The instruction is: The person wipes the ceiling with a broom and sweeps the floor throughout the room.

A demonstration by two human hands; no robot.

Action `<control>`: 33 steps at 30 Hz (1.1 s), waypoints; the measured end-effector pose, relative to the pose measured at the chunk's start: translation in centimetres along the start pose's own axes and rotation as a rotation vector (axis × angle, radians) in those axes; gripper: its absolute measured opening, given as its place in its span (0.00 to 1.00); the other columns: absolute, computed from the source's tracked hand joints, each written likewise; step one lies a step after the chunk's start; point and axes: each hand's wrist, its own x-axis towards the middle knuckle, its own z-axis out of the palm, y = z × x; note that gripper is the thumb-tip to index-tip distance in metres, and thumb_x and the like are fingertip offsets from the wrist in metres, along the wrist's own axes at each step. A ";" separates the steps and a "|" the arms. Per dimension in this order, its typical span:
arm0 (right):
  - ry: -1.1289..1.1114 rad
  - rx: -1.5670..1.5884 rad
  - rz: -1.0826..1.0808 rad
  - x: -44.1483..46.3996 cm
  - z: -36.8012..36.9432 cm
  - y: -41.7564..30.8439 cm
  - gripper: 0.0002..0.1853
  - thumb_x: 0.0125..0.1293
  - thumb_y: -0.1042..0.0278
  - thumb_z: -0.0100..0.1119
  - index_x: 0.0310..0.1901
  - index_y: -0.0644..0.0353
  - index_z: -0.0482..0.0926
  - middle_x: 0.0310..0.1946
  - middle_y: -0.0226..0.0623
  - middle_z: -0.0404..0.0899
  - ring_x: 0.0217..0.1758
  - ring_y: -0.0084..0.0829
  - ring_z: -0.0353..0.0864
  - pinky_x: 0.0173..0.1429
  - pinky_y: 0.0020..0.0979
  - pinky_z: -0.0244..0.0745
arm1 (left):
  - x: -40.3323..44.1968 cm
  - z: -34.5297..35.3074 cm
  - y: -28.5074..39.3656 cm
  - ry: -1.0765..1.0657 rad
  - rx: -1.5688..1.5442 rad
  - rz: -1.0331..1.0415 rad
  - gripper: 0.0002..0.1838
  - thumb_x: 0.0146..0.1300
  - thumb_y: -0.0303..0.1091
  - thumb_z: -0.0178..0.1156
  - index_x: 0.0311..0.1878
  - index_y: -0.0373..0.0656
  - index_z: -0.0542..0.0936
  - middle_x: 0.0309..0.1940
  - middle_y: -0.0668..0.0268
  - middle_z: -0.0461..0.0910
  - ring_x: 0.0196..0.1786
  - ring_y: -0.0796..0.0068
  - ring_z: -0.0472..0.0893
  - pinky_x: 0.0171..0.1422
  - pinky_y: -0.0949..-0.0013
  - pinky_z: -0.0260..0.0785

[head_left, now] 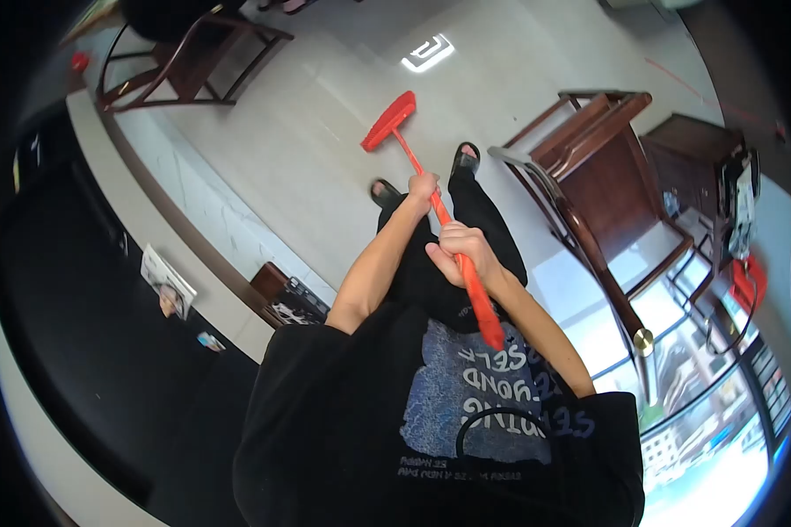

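A broom with a red head (389, 121) and an orange-red handle (476, 299) runs slanting from the floor up to my torso. Its bristle head rests on or just over the pale floor, ahead of my feet. My left hand (423, 190) is wrapped round the lower handle, nearer the head. Higher up, my right hand (461, 249) closes round the same handle, its thumb lying beside it. The handle's end points back towards my black printed T-shirt (475, 395).
Glossy floor tiles (308, 97) spread ahead. A dark wooden armchair (602, 176) stands close on my right, beside a wooden cabinet (690, 158). On my left runs a long counter (163, 193) with a magazine (167, 279). Another wooden chair (189, 75) is at the far left.
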 end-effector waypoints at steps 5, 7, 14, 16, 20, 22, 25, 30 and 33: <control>0.241 0.063 -0.059 1.8 -0.6 -1.6 0.19 0.53 0.84 0.58 0.12 0.62 0.60 0.11 0.37 0.60 0.15 0.36 0.62 0.25 0.32 0.59 | -3.3 2.7 4.2 0.060 -0.096 -0.077 0.04 0.54 0.20 0.52 0.29 0.39 0.68 0.17 0.65 0.65 0.15 0.72 0.66 0.17 0.69 0.59; 0.334 0.097 -0.104 3.6 -0.4 -2.8 0.19 0.55 0.86 0.56 0.12 0.63 0.61 0.11 0.36 0.61 0.15 0.34 0.62 0.24 0.30 0.58 | -3.5 2.9 6.5 0.060 -0.056 -0.051 0.04 0.53 0.19 0.51 0.29 0.38 0.68 0.18 0.63 0.66 0.16 0.71 0.67 0.18 0.69 0.58; 0.574 0.037 -0.129 12.4 1.7 -1.1 0.18 0.58 0.85 0.54 0.13 0.66 0.62 0.12 0.36 0.64 0.17 0.30 0.65 0.26 0.29 0.62 | 1.3 4.8 18.6 -0.051 0.144 0.130 0.12 0.54 0.24 0.48 0.41 0.28 0.70 0.24 0.55 0.72 0.22 0.63 0.75 0.25 0.57 0.68; 0.549 -0.005 -0.140 14.8 2.0 1.0 0.18 0.58 0.84 0.55 0.13 0.66 0.63 0.12 0.36 0.63 0.17 0.32 0.65 0.27 0.30 0.62 | 9.7 5.0 19.7 -0.024 0.300 0.285 0.13 0.53 0.25 0.50 0.40 0.27 0.72 0.26 0.52 0.75 0.25 0.61 0.77 0.28 0.56 0.69; 0.365 -0.145 -0.120 16.8 3.0 5.5 0.20 0.55 0.77 0.63 0.12 0.63 0.64 0.12 0.39 0.62 0.18 0.37 0.62 0.26 0.32 0.61 | 10.4 6.0 22.8 0.019 0.844 0.441 0.15 0.51 0.28 0.54 0.38 0.24 0.77 0.33 0.45 0.80 0.34 0.55 0.83 0.34 0.57 0.72; 0.338 -0.149 0.020 16.7 2.6 4.6 0.21 0.55 0.76 0.64 0.12 0.62 0.62 0.11 0.38 0.60 0.16 0.38 0.60 0.25 0.33 0.59 | 10.7 6.7 20.4 -0.038 0.724 0.323 0.15 0.51 0.28 0.54 0.37 0.25 0.77 0.33 0.44 0.80 0.35 0.55 0.83 0.34 0.57 0.73; 0.263 -0.197 0.038 13.4 2.8 4.5 0.21 0.53 0.81 0.61 0.12 0.62 0.59 0.11 0.36 0.59 0.16 0.35 0.59 0.24 0.32 0.55 | 10.4 5.0 13.6 -0.086 0.642 0.174 0.13 0.51 0.28 0.54 0.35 0.26 0.78 0.31 0.44 0.80 0.33 0.55 0.83 0.33 0.58 0.73; 0.221 -0.143 -0.001 7.8 4.5 -1.0 0.22 0.51 0.81 0.63 0.11 0.61 0.59 0.11 0.36 0.59 0.15 0.35 0.59 0.26 0.31 0.55 | 1.6 1.8 8.7 -0.189 0.344 0.108 0.10 0.54 0.24 0.49 0.37 0.26 0.70 0.19 0.53 0.73 0.16 0.60 0.74 0.17 0.57 0.65; 0.139 -0.097 0.085 7.3 5.4 -3.4 0.22 0.51 0.80 0.65 0.11 0.60 0.60 0.11 0.36 0.59 0.15 0.36 0.59 0.26 0.32 0.56 | -1.7 -0.6 7.5 -0.210 0.142 -0.006 0.06 0.55 0.21 0.46 0.35 0.30 0.69 0.16 0.58 0.70 0.14 0.65 0.71 0.15 0.62 0.60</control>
